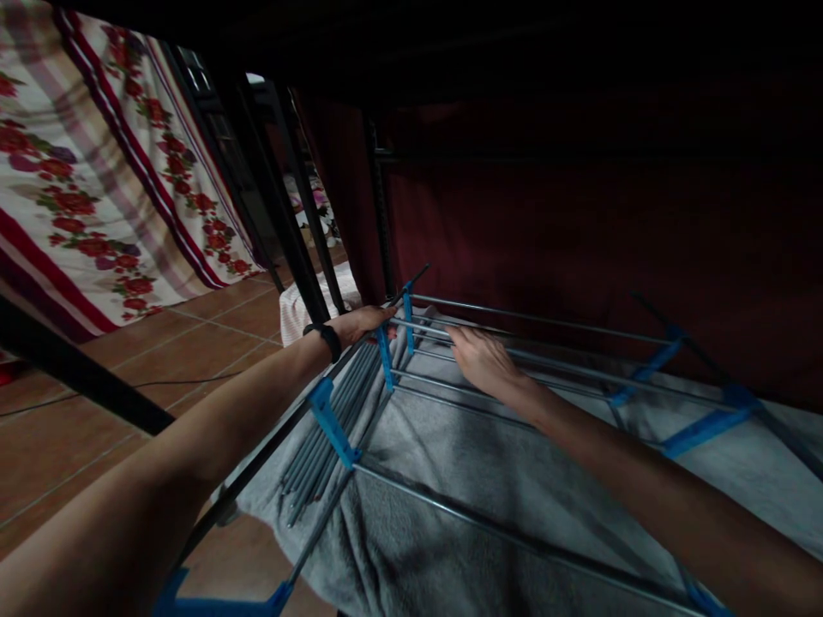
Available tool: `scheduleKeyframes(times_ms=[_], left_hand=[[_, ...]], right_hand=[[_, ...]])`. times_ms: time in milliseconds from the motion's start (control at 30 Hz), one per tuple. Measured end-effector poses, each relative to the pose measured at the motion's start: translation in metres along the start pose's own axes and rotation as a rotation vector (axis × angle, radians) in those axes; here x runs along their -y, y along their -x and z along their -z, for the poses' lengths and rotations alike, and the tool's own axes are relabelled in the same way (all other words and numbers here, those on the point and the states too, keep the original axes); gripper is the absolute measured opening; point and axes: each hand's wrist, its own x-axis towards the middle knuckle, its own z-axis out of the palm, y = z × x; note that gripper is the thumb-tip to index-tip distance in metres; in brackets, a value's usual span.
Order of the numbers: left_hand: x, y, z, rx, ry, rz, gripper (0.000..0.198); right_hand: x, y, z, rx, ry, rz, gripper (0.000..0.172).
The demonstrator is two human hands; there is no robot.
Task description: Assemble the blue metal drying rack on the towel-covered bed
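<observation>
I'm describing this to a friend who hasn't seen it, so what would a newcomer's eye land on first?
Probably the striped floral cloth hanging at upper left, bright in a dim scene. Next, the blue plastic brackets on the metal-rod frame, which stretches across the gray blanket. The left hand and right hand are at that frame, near the picture's middle.

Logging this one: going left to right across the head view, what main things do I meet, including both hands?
Floral cloth → black wristband → left hand → right hand → blue bracket at the rack's right end.
</observation>
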Motion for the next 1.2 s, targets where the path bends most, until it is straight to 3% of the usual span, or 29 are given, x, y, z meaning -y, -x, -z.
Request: scheduleKeyframes(times_ms=[167, 300, 433, 733, 1200], left_hand=[[0.006, -0.009, 0.002, 0.006, 0.023, 0.003, 0.039], [0.01, -0.018, 0.002, 0.016, 0.021, 0.017, 0.03], [0.014, -0.026, 0.003, 0.028, 0.04, 0.032, 0.017], [0.02, -0.033, 0.005, 0.06, 0.066, 0.015, 0.017], [0.01, -0.01, 0.0, 0.01, 0.036, -0.027, 0.053]], right_hand=[[0.007, -0.019, -0.001, 0.073, -0.027, -0.044, 0.04], [0.004, -0.021, -0.004, 0.143, -0.026, -0.045, 0.039], [0.003, -0.019, -0.005, 0.155, -0.034, -0.017, 0.039], [0.003, -0.016, -0.007, 0.161, -0.047, 0.012, 0.04], [0.003, -0.019, -0.004, 0.177, -0.046, 0.007, 0.037]])
